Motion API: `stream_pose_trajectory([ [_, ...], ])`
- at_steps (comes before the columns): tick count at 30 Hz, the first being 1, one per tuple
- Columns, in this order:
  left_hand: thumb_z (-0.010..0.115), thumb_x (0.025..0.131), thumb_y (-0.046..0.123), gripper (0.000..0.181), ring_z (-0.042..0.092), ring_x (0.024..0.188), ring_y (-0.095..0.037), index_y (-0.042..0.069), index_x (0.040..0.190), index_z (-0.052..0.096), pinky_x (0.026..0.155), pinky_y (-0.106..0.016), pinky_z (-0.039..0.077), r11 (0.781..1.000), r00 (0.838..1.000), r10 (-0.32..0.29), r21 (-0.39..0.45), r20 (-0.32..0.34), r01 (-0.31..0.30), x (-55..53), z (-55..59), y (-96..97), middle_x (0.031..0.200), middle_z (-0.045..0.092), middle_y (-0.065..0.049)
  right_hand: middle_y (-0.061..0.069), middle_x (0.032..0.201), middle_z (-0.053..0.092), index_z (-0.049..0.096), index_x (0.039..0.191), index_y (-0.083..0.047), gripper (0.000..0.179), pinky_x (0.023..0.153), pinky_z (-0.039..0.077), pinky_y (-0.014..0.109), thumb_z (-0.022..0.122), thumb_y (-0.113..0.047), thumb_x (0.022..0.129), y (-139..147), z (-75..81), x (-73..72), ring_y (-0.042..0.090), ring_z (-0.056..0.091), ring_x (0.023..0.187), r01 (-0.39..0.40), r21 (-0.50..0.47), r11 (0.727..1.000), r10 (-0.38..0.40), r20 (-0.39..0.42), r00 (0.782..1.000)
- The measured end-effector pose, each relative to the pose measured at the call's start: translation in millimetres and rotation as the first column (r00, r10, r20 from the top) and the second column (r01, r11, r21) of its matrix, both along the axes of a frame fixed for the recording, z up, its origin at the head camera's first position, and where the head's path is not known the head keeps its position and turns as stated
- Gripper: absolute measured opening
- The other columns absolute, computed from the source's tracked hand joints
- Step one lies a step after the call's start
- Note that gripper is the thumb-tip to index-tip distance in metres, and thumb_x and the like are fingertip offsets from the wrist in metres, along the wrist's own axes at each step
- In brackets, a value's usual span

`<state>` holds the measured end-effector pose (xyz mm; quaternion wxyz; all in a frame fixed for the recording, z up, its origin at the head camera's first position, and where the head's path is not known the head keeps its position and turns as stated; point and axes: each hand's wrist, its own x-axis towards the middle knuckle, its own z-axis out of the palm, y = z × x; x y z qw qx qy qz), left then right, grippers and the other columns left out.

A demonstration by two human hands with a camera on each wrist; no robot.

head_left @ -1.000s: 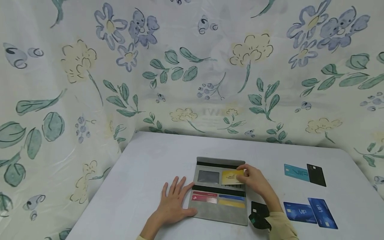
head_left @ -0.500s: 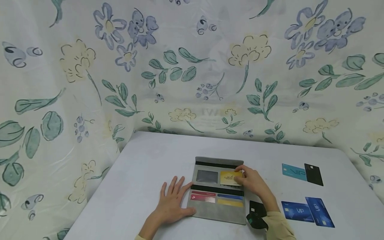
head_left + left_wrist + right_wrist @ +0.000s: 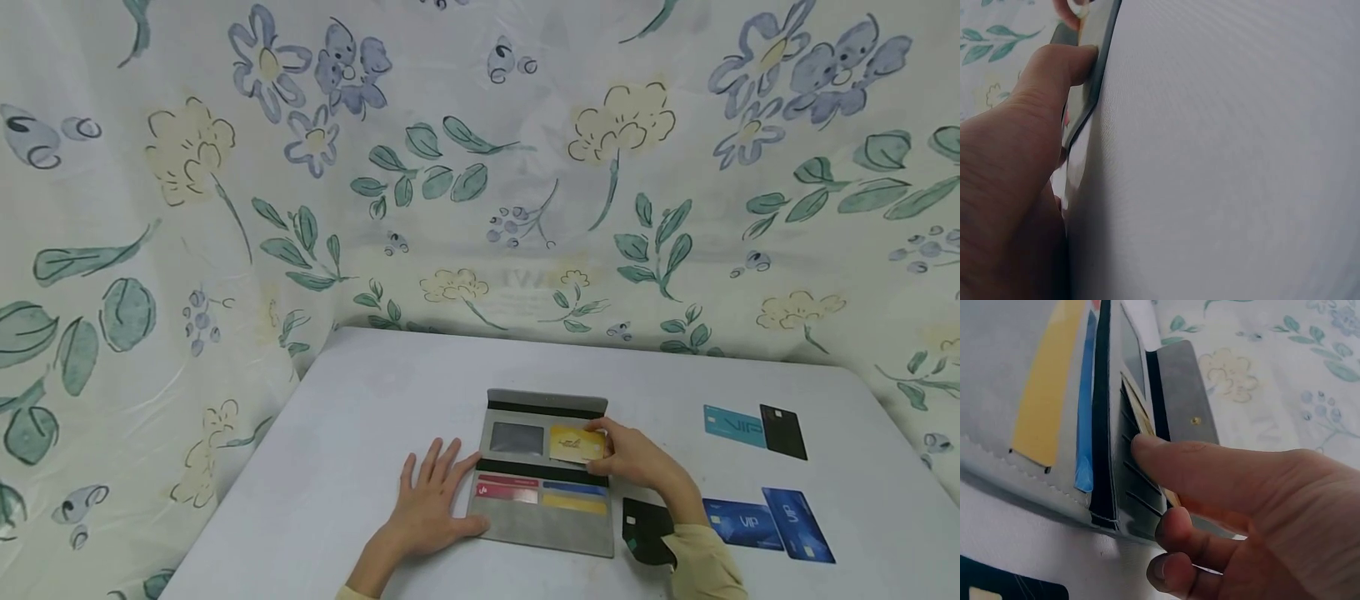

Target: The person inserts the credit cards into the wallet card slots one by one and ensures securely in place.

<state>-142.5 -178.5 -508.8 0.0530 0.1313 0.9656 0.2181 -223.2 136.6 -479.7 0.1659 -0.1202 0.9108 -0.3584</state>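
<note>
A grey wallet [image 3: 540, 533] lies unfolded on the table, its flap at the far end. My right hand [image 3: 641, 458] grips a yellow card [image 3: 573, 443] by its right edge, over the slots in the wallet's upper right part. In the right wrist view, the thumb lies along the card [image 3: 1138, 409], and stacked slots [image 3: 1138, 472] show below it. My left hand [image 3: 427, 508] rests flat with spread fingers beside the wallet; its thumb [image 3: 1079, 62] touches the left edge in the left wrist view. Red, blue and yellow cards [image 3: 574, 503] sit in the lower pockets.
Right of the wallet, a black card [image 3: 641, 529] lies partly hidden by the right wrist. Farther right are a teal card [image 3: 733, 426] with a black one [image 3: 783, 432], and two blue VIP cards [image 3: 750, 525]. A flowered curtain [image 3: 450, 217] stands behind the white table [image 3: 360, 392].
My right thumb has moved down to the yellow card's lower right corner, and the hand has shifted slightly. The card stays over the same slots. My left hand holds its place.
</note>
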Motion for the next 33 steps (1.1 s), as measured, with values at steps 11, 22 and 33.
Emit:
stream_pose_trajectory([
  [11,0.069,0.079,0.06,0.086,0.009,0.15,-0.039,0.021,0.15,0.04,0.115,-0.066,0.0,1.0,1.0,0.008,-0.006,-0.004,-0.008,-0.2,-0.6,0.2,0.161,0.025,-0.014,0.003,0.089,0.052,0.054,0.136,-0.004,0.057,0.067,0.039,0.032,0.075,-0.013,0.085,-3.7,-4.1,-1.1,0.018,0.049,0.082,-0.058,0.005,0.998,0.058,-0.078,0.995],
  [22,0.069,0.079,0.061,0.087,0.01,0.15,-0.039,0.021,0.15,0.039,0.115,-0.066,0.001,1.0,1.0,0.012,-0.014,-0.006,-0.012,-0.1,0.4,-0.2,0.161,0.025,-0.014,0.001,0.085,0.053,0.057,0.135,-0.007,0.053,0.067,0.041,0.031,0.076,-0.012,0.085,-18.8,-8.2,-1.8,0.015,0.049,0.078,-0.03,0.047,0.998,0.035,-0.121,0.992],
  [33,0.068,0.079,0.061,0.087,0.01,0.15,-0.039,0.021,0.15,0.039,0.115,-0.066,0.001,1.0,1.0,0.005,-0.008,-0.011,-0.005,-0.5,-0.3,1.1,0.161,0.025,-0.014,0.001,0.089,0.055,0.056,0.134,-0.006,0.054,0.07,0.043,0.032,0.076,-0.011,0.085,-25.3,-5.6,-4.2,0.016,0.05,0.08,-0.02,0.077,0.997,0.028,-0.117,0.993],
])
